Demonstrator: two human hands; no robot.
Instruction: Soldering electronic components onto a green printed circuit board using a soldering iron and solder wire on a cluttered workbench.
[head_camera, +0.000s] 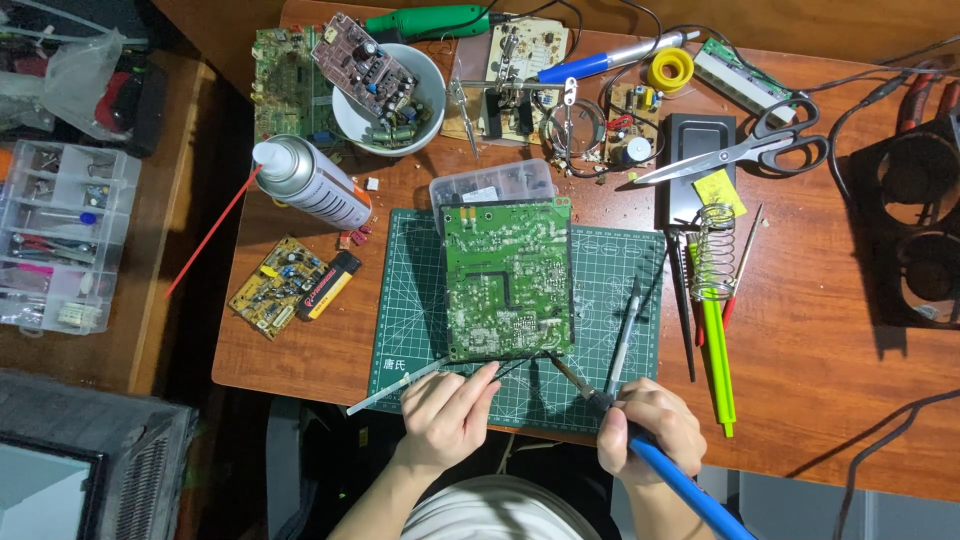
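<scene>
Bright, even light from overhead — sharp across the bench.
We see short soft shadows under the scissors (765, 143) and beside the fan (915, 225); the spray can (312, 182) glints — left edge falls dim.

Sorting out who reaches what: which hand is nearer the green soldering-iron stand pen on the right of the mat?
Right. The right hand sits just left of the green pen; the left hand is farther left, below the circuit board.
</scene>
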